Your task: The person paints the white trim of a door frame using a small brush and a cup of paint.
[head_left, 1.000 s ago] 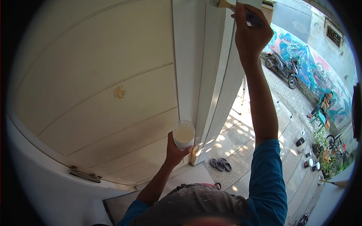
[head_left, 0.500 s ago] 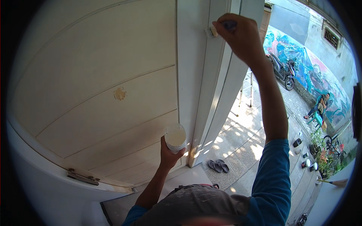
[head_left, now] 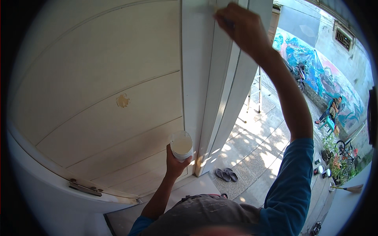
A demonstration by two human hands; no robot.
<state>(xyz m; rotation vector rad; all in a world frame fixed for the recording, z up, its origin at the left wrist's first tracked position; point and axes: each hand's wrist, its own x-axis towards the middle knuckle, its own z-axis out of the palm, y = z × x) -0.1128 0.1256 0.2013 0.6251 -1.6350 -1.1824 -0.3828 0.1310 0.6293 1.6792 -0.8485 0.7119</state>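
My left hand (head_left: pixel 174 165) holds a small white plastic cup (head_left: pixel 181 146) of pale cream paint upright, low beside the white door frame (head_left: pixel 204 98). My right hand (head_left: pixel 241 27) is raised high against the frame's edge, fingers closed around a paintbrush (head_left: pixel 229 23) whose dark handle barely shows; its bristles are hidden behind the hand. To the left spreads the cream panelled door (head_left: pixel 98 94) with a round patched spot (head_left: pixel 123 100).
Metal hinges (head_left: pixel 84 188) sit at the door's lower left. Outside, a pair of sandals (head_left: pixel 226 174) lies on the sunlit paving, a metal stand (head_left: pixel 254 98) stands nearby, a motorbike (head_left: pixel 298 72) is parked by a mural wall, and a person (head_left: pixel 332 109) sits further off.
My right hand has come down and leftward along the frame with the brush. The cup in my left hand has shifted slightly left and lower.
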